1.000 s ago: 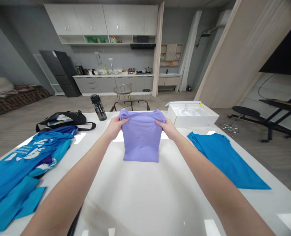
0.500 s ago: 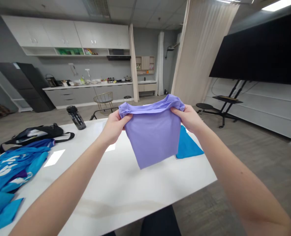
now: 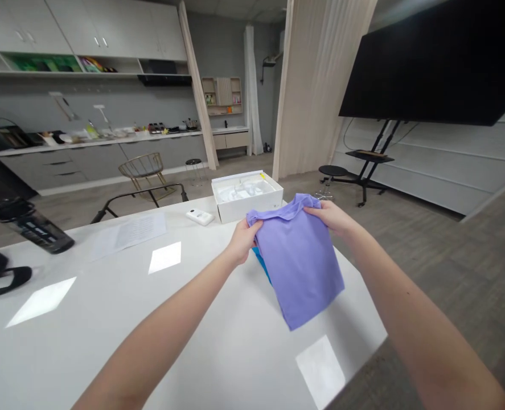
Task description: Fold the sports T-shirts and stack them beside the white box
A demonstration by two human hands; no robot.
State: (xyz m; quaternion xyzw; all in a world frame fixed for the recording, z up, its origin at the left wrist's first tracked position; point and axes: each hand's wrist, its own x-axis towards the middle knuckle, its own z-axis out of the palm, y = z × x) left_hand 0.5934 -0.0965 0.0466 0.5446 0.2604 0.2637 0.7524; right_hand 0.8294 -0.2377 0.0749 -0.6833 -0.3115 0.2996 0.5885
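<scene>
The fingers (image 3: 253,228) of the left hand (image 3: 242,244) and right hand (image 3: 328,218) were closed on the top edge of a lavender T-shirt (image 3: 298,267), which hung below them above the white tabletop (image 3: 107,324). A blue garment (image 3: 261,264) lay just below the left fingers, and a white box (image 3: 247,198) stood beyond them.

A shirt (image 3: 297,265) is hanging between the left hand (image 3: 243,244) and the right hand (image 3: 327,218), above a table (image 3: 107,347), while another garment (image 3: 261,263) is lying on the table just behind it, beside the left hand. Beyond the left hand, a box (image 3: 247,196) is sitting near the table's far edge, with a small device (image 3: 200,216) lying just left of it. Farther left of that hand, a sheet of paper (image 3: 128,234) is lying on the table, a bottle (image 3: 30,230) is sitting past it, and a bag strap (image 3: 2,282) is resting nearer the person.
</scene>
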